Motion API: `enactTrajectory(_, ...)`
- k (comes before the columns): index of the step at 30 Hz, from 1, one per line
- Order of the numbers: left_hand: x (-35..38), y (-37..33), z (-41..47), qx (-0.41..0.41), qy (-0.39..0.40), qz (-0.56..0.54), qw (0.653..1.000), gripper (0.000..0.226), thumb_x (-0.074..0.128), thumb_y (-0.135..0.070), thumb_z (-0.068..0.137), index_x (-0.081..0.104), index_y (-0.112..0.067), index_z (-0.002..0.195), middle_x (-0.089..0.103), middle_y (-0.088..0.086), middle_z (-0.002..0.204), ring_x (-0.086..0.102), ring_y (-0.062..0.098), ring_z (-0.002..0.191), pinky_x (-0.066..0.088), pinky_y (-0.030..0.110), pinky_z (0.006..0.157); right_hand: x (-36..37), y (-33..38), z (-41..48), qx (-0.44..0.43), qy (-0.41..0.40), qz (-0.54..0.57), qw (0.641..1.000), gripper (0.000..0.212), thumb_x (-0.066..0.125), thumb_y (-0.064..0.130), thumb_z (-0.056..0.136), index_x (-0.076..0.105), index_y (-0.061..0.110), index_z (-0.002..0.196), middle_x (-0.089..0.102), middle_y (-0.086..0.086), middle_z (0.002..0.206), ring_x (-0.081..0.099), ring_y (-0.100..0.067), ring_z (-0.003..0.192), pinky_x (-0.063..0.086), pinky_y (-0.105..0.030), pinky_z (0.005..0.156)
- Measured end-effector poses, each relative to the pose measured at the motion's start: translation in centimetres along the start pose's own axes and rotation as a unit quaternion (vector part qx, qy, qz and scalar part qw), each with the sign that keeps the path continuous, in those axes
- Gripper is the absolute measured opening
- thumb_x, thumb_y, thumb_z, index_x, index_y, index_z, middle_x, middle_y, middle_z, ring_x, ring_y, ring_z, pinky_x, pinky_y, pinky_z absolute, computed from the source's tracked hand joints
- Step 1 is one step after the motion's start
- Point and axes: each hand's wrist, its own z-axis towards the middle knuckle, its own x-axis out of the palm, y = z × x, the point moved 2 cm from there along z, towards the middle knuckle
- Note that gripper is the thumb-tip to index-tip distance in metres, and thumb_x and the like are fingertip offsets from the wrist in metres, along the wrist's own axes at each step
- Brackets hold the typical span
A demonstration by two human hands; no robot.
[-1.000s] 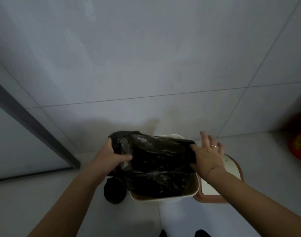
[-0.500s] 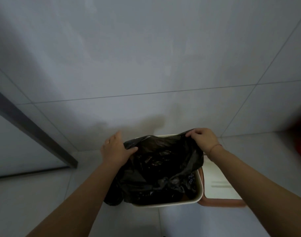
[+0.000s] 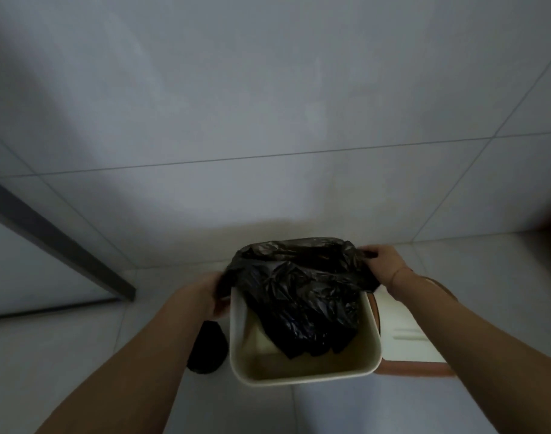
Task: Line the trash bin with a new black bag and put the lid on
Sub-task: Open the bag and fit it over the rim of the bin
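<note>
Bin: cream rectangular plastic trash bin (image 3: 302, 375), crinkled black plastic bag (image 3: 299, 296) draped over its far rim.
Left hand (image 3: 205, 294): fingers gripping bag at bin's left rim.
Right hand (image 3: 385, 264): fingers pinching bag at bin's far right corner.

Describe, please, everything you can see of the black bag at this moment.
The black bag is thin, glossy, crinkled plastic. Its open mouth is stretched over the far rim of the cream bin, gripped by the left hand and the right hand. Its body hangs limp inside; the near rim is still bare.
</note>
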Motion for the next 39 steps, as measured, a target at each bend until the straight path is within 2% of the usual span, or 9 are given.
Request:
enactTrajectory(3, -1.8, 2.2, -0.7, -0.069, 0.018, -0.009, 0.997, 0.025, 0.054, -0.021, 0.091, 0.060, -0.002, 0.077, 0.069, 0.012, 0.060, 0.066, 0.023, 0.048, 0.053, 0.022, 0.047, -0.5, -1.8, -1.9, 0.049, 0.000, 0.043, 0.998, 0.022, 0.051, -0.007, 0.086, 0.066, -0.008, 0.103, 0.066, -0.020, 0.089, 0.057, -0.026, 0.067, 0.045, -0.010, 0.037)
enactTrajectory(7, -3.1, 3.4, -3.0, -0.118, 0.059, 0.010, 0.991, 0.023, 0.062, -0.030, 0.080, 0.056, -0.010, 0.088, 0.063, 0.011, 0.096, 0.057, 0.027, 0.097, 0.044, 0.032, 0.089, -0.7, -3.0, -5.8, 0.243, 0.060, 0.082, 0.965, 0.017, 0.050, 0.010, 0.089, 0.054, 0.005, 0.073, 0.051, -0.010, 0.057, 0.045, -0.018, 0.048, 0.034, -0.020, 0.043)
enactTrajectory(15, -1.7, 6.0, -9.2, -0.106, 0.024, 0.049, 0.993, 0.008, 0.059, -0.017, 0.076, 0.060, -0.010, 0.079, 0.062, 0.009, 0.085, 0.054, 0.024, 0.076, 0.041, 0.026, 0.065, -1.3, -2.8, -12.0, 0.402, 0.113, 0.199, 0.887, 0.036, 0.049, 0.016, 0.083, 0.041, 0.008, 0.049, 0.039, -0.004, 0.030, 0.030, -0.012, 0.016, 0.029, -0.008, 0.028)
enactTrajectory(18, -1.1, 6.3, -10.0, 0.047, -0.113, 0.054, 0.991, 0.009, 0.053, -0.004, 0.078, 0.057, -0.005, 0.086, 0.057, 0.014, 0.088, 0.054, 0.028, 0.075, 0.040, 0.030, 0.065, -0.7, -3.6, -13.0, 0.380, 0.088, 0.234, 0.891, 0.030, 0.049, 0.014, 0.087, 0.045, 0.005, 0.059, 0.045, -0.008, 0.041, 0.035, -0.013, 0.016, 0.034, -0.010, 0.027)
enactTrajectory(22, -1.4, 4.1, -11.1, 0.416, -0.223, 0.426, 0.772, 0.083, 0.058, -0.011, 0.073, 0.024, -0.016, 0.148, 0.022, 0.008, 0.157, 0.022, 0.029, 0.144, 0.024, 0.043, 0.114, -1.3, -2.7, -13.3, 0.216, 0.008, 0.149, 0.965, 0.013, 0.055, 0.012, 0.083, 0.056, 0.003, 0.093, 0.058, -0.020, 0.093, 0.064, -0.028, 0.062, 0.054, -0.031, 0.061)
enactTrajectory(24, -1.0, 3.1, -11.2, 0.454, -0.140, 0.551, 0.686, 0.101, 0.059, -0.026, 0.068, 0.002, -0.023, 0.153, 0.004, 0.002, 0.163, 0.000, 0.023, 0.149, 0.004, 0.041, 0.120, -2.4, -1.8, -13.2, -0.007, -0.004, -0.089, 0.996, 0.060, 0.063, 0.017, 0.076, 0.043, 0.013, 0.132, 0.038, -0.013, 0.138, 0.051, -0.034, 0.115, 0.047, -0.044, 0.096)
enactTrajectory(28, -1.0, 1.7, -10.4, 0.398, -0.023, 0.740, 0.542, 0.134, 0.076, -0.047, 0.054, -0.018, -0.031, 0.148, -0.003, 0.000, 0.163, -0.012, 0.021, 0.149, -0.014, 0.043, 0.115, -2.3, -1.2, -15.0, -0.186, 0.233, -0.383, 0.874, 0.116, 0.074, 0.051, 0.059, 0.004, 0.031, 0.150, 0.004, 0.006, 0.159, 0.017, -0.026, 0.144, 0.024, -0.043, 0.117)
enactTrajectory(32, -0.3, 2.0, -10.4, 0.411, -0.022, 0.813, 0.412, 0.147, 0.078, -0.063, 0.042, -0.016, -0.028, 0.149, 0.016, 0.008, 0.158, 0.008, 0.026, 0.147, -0.012, 0.049, 0.115, -1.6, -3.0, -15.9, -0.230, 0.254, -0.491, 0.801, 0.128, 0.076, 0.057, 0.055, -0.008, 0.031, 0.149, 0.011, 0.006, 0.158, 0.024, -0.025, 0.141, 0.024, -0.042, 0.115)
enactTrajectory(39, 1.6, 2.4, -10.8, 0.373, 0.017, 0.842, 0.390, 0.153, 0.083, -0.058, 0.043, -0.026, -0.027, 0.146, 0.001, 0.014, 0.161, -0.007, 0.030, 0.148, -0.019, 0.048, 0.113, -0.9, -3.6, -15.9, -0.274, 0.185, -0.461, 0.823, 0.104, 0.073, 0.048, 0.066, 0.014, 0.026, 0.149, 0.034, 0.004, 0.146, 0.036, -0.019, 0.130, 0.031, -0.029, 0.110)
